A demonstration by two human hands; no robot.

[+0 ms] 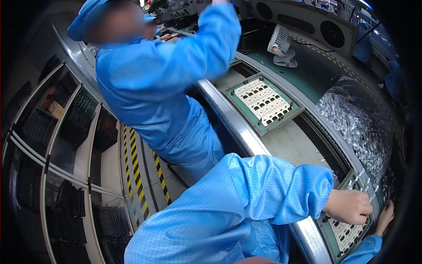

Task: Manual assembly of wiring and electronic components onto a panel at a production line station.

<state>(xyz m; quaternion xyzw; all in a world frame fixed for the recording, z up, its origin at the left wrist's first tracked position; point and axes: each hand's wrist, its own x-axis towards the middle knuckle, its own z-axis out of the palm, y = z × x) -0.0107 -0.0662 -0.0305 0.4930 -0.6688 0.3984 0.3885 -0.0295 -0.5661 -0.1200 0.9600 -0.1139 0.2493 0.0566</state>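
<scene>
My left hand (pixel 350 207) is curled closed, knuckles up, over a green-framed fixture (pixel 325 229) holding a white circuit board panel (pixel 346 235). Its fingertips point down and are hidden, so whatever they hold does not show. Just beyond the knuckles, small white parts with thin leads (pixel 370 187) lie at the fixture's far end. To the right, near the dim rim of the picture, my right hand (pixel 385 217) has its fingers bent together beside the fixture. What it pinches is too small to make out. Part of the panel is covered by my left hand.
A large heap of small leaded parts in clear plastic (pixel 351 127) lies beyond my hands. Another fixture with a white board panel (pixel 263 100) sits farther up the line. A co-worker in blue (pixel 162 75) stands at left, near racks (pixel 48 145). A small white fan (pixel 281 46) stands behind.
</scene>
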